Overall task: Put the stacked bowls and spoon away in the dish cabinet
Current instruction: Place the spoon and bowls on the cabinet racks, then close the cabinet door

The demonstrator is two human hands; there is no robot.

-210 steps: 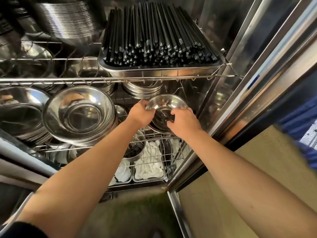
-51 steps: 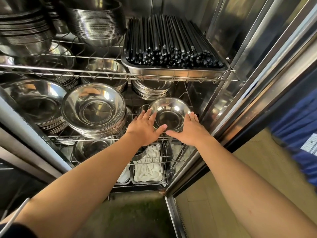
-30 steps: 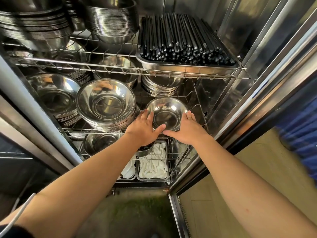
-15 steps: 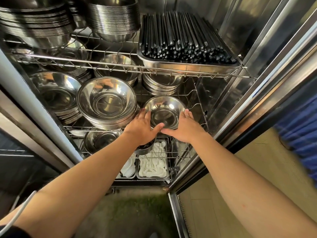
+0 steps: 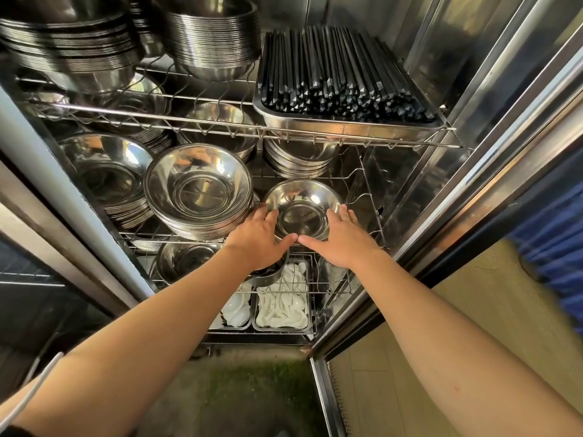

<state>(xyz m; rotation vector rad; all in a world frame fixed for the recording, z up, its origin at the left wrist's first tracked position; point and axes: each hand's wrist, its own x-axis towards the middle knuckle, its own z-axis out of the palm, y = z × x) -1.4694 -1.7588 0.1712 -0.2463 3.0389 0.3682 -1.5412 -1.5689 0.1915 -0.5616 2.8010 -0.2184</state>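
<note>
1. The small shiny stainless-steel bowl [image 5: 302, 209], likely the top of the stacked bowls, sits on the middle wire shelf [image 5: 367, 197] of the steel dish cabinet [image 5: 492, 99], just right of a larger stack of wide steel bowls [image 5: 199, 192].
2. The left hand [image 5: 258, 239] and right hand [image 5: 339, 239] lie flat with spread fingers along the bowl's near rim, thumbs almost meeting. Neither closes around it; they seem to be pushing or steadying it so it seats squarely.
3. The spoon isn't visible in either hand. White spoons fill a tray [image 5: 281, 302] on the shelf below, presumably where it belongs.
4. Black chopsticks [image 5: 337, 67] fill a steel pan above.
</note>
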